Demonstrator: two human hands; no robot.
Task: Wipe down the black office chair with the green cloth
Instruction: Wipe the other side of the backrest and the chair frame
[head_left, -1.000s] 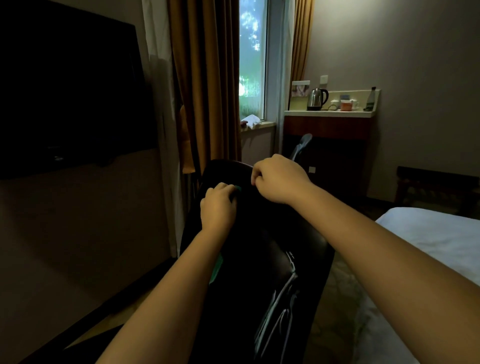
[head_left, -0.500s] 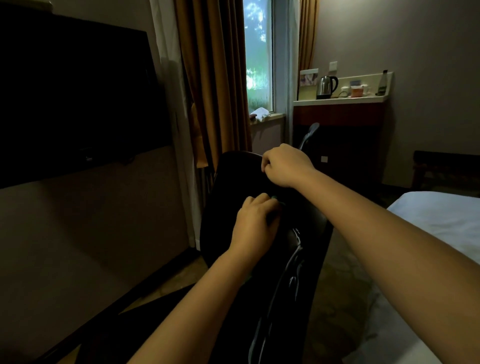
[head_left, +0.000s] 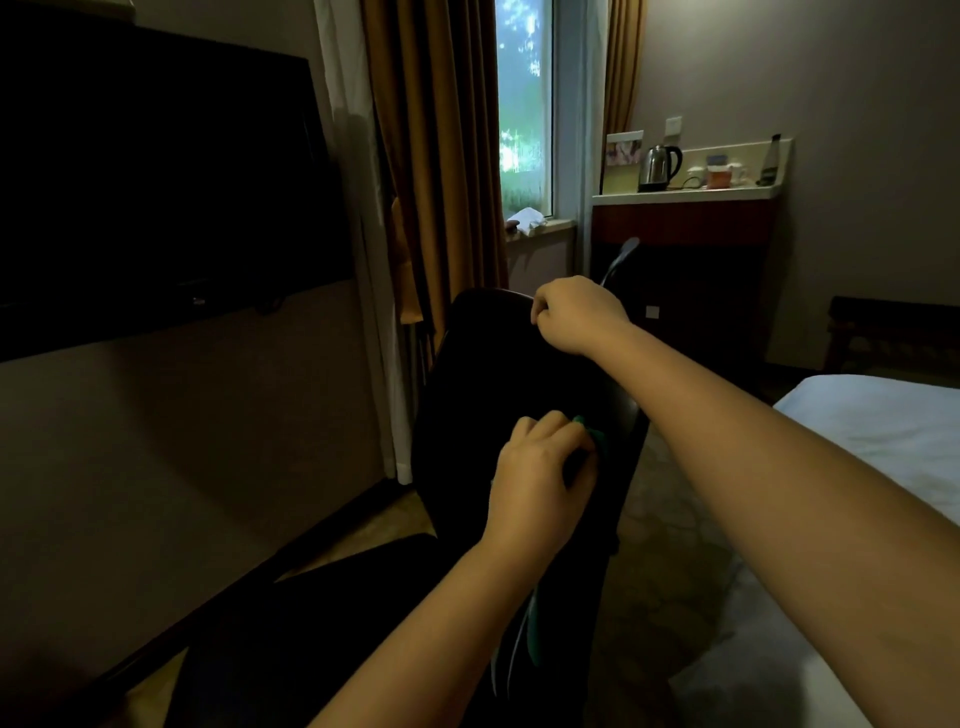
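Note:
The black office chair (head_left: 483, 374) stands in front of me, its backrest facing me. My left hand (head_left: 535, 478) presses the green cloth (head_left: 595, 436) against the right side of the backrest, fingers curled over it; only a small edge of cloth shows past the fingertips, and another green strip shows lower beside my forearm. My right hand (head_left: 576, 314) grips the top edge of the backrest, fingers curled round it.
A dark television (head_left: 156, 192) hangs on the left wall. Brown curtains (head_left: 441, 156) and a window are behind the chair. A counter (head_left: 685, 195) with a kettle (head_left: 657, 166) stands at the back right. A white bed (head_left: 878, 426) lies on the right.
My left hand has slid the cloth down and to the right over the backrest, from near the top edge to its middle. My right hand has stayed on the top edge.

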